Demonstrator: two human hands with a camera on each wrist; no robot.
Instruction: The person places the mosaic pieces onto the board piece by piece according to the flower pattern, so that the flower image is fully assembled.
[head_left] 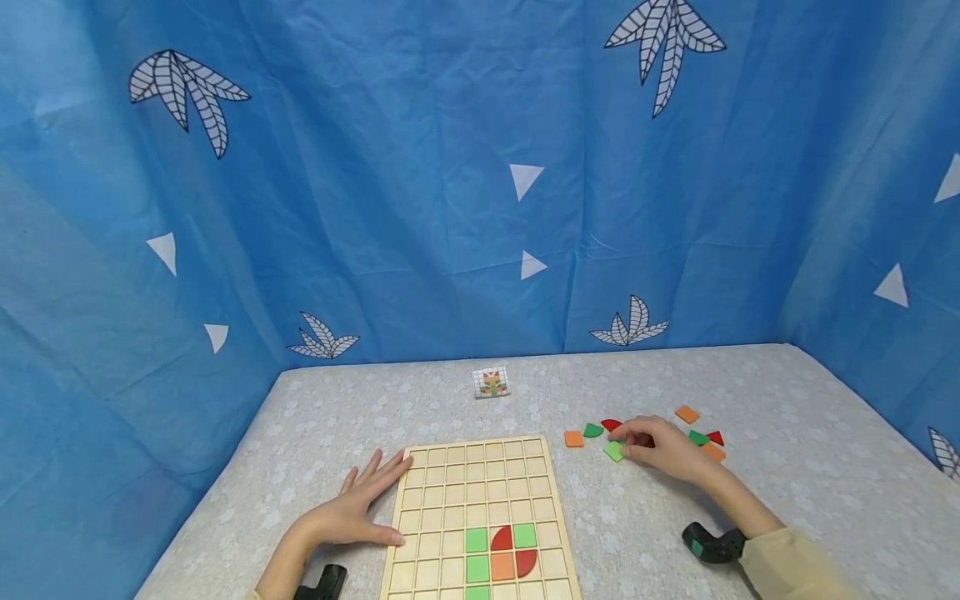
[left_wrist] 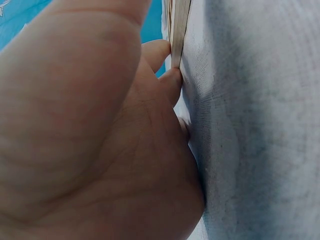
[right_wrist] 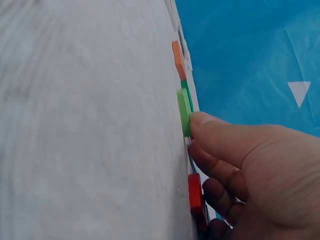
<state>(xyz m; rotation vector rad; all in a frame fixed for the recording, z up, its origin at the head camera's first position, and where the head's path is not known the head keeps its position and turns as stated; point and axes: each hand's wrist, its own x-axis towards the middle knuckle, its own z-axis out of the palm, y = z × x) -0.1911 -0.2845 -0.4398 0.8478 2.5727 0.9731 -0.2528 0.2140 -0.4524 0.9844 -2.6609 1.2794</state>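
Observation:
My left hand [head_left: 352, 510] is spread with straight fingers at the left edge of a wooden grid board [head_left: 431, 521]. Its fingertips and thumb touch the frame; in the left wrist view the palm [left_wrist: 145, 165] faces the board's side [left_wrist: 181, 35]. On the board lie light green squares [head_left: 477, 540], an orange square [head_left: 502, 567] and two red quarter-circles [head_left: 527, 563]. Right of the board, my right hand [head_left: 660, 446] pinches a light green square tile [head_left: 613, 451] with curled fingers. The thumb [right_wrist: 220, 137] covers one end of that tile [right_wrist: 184, 112]; the index fingertip is partly hidden.
Beside the right hand lie an orange square [head_left: 573, 439], a green quarter-circle [head_left: 593, 430] and a red piece [head_left: 611, 424]. More orange [head_left: 687, 414], green [head_left: 698, 437] and red pieces [head_left: 716, 437] lie farther right. A pattern card [head_left: 491, 382] lies behind the board, before a blue curtain [head_left: 420, 208].

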